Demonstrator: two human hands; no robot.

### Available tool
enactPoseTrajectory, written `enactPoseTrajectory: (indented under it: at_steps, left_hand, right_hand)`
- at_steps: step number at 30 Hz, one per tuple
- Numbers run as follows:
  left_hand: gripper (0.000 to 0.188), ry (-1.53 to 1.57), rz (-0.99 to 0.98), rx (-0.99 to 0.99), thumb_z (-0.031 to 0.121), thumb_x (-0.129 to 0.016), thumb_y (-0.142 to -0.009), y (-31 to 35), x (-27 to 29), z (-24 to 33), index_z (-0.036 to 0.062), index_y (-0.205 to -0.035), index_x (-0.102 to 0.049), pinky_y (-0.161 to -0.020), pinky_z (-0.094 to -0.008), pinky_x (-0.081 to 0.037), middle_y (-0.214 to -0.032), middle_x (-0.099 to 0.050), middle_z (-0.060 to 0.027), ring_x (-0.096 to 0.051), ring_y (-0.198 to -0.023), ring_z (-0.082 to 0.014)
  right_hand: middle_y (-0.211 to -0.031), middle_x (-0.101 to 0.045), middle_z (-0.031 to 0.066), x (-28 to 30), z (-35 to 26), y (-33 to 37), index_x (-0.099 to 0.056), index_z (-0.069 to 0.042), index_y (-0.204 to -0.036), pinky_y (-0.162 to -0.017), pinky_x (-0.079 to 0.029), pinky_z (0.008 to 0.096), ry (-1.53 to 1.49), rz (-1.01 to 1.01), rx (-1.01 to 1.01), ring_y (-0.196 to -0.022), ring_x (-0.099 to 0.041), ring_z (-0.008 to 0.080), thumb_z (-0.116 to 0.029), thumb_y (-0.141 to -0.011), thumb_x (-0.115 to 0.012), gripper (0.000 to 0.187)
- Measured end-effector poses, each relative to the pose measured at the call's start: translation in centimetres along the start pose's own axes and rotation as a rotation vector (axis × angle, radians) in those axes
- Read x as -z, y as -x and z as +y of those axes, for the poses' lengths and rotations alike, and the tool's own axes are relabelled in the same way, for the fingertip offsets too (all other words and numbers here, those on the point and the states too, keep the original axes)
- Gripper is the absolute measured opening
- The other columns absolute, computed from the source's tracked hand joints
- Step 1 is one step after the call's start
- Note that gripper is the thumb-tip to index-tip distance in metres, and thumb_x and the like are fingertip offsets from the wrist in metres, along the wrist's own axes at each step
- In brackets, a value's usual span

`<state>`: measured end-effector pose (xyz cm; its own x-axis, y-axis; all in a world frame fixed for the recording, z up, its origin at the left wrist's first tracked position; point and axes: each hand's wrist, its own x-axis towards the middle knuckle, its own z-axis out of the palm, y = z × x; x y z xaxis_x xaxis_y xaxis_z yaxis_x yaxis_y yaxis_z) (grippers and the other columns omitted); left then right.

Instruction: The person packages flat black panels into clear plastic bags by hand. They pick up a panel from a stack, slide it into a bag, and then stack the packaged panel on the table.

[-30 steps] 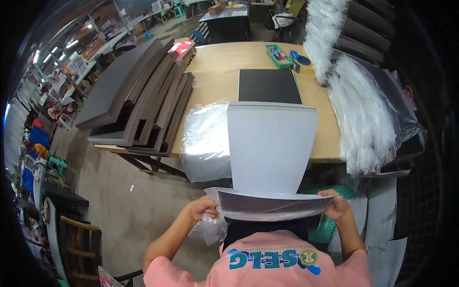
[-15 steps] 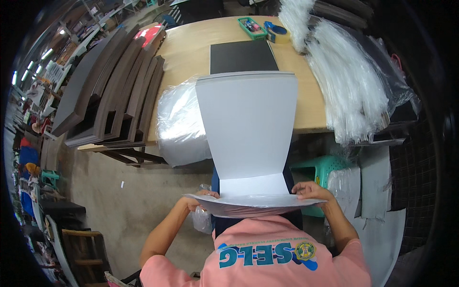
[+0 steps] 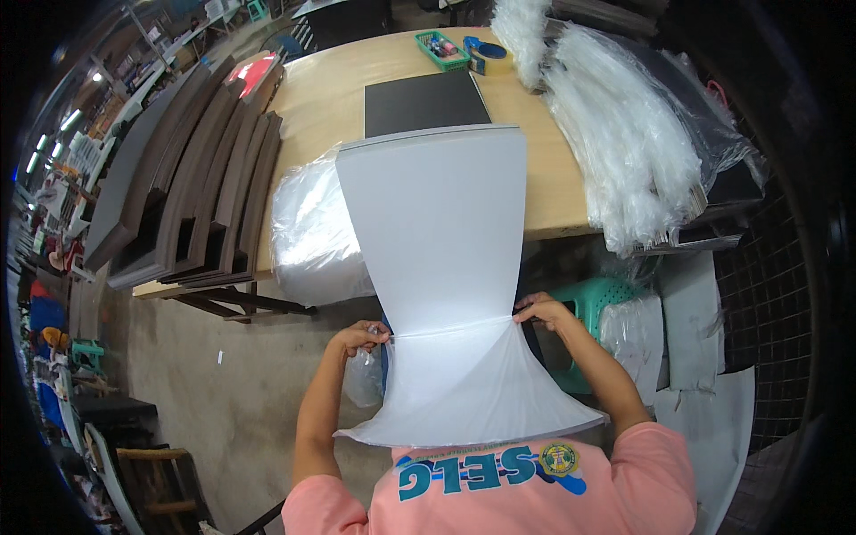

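A long white board panel (image 3: 432, 223) leans from the table edge down toward my lap, its upper end resting over a black board (image 3: 426, 102). A thin clear plastic bag (image 3: 477, 392) covers the panel's lower part, its gathered edge stretched across the panel between my hands. My left hand (image 3: 361, 337) pinches that edge at the panel's left side. On the right side, my right hand (image 3: 540, 309) grips the other end of the edge with closed fingers. The bag's far end flares out loosely against my pink shirt (image 3: 535, 499).
Grey-brown boards (image 3: 192, 178) stack on the table's left. Folded clear plastic (image 3: 312, 227) lies beside the panel. More plastic bags (image 3: 615, 134) pile at right. At the back are a green basket (image 3: 442, 51) and tape rolls (image 3: 488, 58). A green stool (image 3: 593, 303) stands below.
Both hands have moved up along the panel, drawing the plastic bag's edge further over it. The bag now spreads across the panel's lower part instead of being bunched near my chest.
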<state>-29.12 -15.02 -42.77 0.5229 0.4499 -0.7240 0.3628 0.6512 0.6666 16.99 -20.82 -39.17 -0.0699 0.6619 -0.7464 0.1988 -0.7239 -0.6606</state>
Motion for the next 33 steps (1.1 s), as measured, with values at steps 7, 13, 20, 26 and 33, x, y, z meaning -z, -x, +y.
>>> enactPoseTrajectory:
  at_steps: [7,13,20,26,33]
  left_hand:
    - [0.036,-0.749,0.715,-0.226,0.041,-0.066,-0.085,2.9,0.1,2.4,0.0057,-0.090,-0.061,-0.048,-0.0206,-0.026,-0.065,-0.049,0.0040,-0.035,-0.054,-0.0052]
    - [0.046,0.260,-0.320,-0.710,0.047,-0.054,-0.091,15.2,-11.7,22.4,0.0028,-0.103,-0.048,-0.050,-0.0206,-0.022,-0.065,-0.030,0.0065,-0.027,-0.057,-0.0044]
    - [0.055,-0.016,0.393,-1.218,0.008,-0.070,-0.079,13.4,-15.3,26.9,0.0003,-0.127,-0.045,-0.085,-0.0272,-0.046,-0.098,-0.061,-0.0052,-0.058,-0.091,-0.0154]
    - [0.013,0.151,0.372,-1.011,0.003,-0.067,-0.080,11.9,-13.6,26.3,0.0004,-0.091,-0.060,-0.078,-0.0255,-0.044,-0.092,-0.062,-0.0037,-0.055,-0.085,-0.0109]
    - [0.013,0.260,0.341,-1.013,0.003,-0.067,-0.083,9.8,-15.6,27.0,0.0012,-0.082,-0.054,-0.076,-0.0284,-0.047,-0.094,-0.063,-0.0081,-0.056,-0.084,-0.0124]
  right_hand:
    - [-0.083,-0.067,0.0114,-0.7,-0.3,2.0,-0.062,0.001,-0.100,-0.068,-0.051,0.0326,0.641,0.436,0.436,-0.075,-0.065,0.0186,-0.015,-0.059,-0.083,0.049]
    - [-0.085,-0.066,0.0091,-8.3,-16.9,13.9,-0.062,-0.002,-0.095,-0.073,-0.051,0.0323,0.250,-0.036,1.096,-0.078,-0.065,0.0206,-0.020,-0.064,-0.082,0.041]
    - [-0.082,-0.062,0.0051,-11.7,-21.9,13.5,-0.059,0.001,-0.093,-0.068,-0.049,0.0236,0.030,0.042,1.078,-0.077,-0.060,0.0103,-0.004,-0.075,-0.072,0.022]
    - [-0.080,-0.060,0.0009,-7.6,-22.3,13.8,-0.058,0.001,-0.089,-0.065,-0.047,0.0205,-0.293,0.056,0.971,-0.073,-0.055,0.0055,0.005,-0.077,-0.069,0.016]
    - [-0.077,-0.061,0.0028,-7.8,-22.3,13.5,-0.060,0.000,-0.088,-0.064,-0.046,0.0213,-0.069,0.345,1.225,-0.072,-0.057,0.0083,-0.001,-0.076,-0.071,0.017]
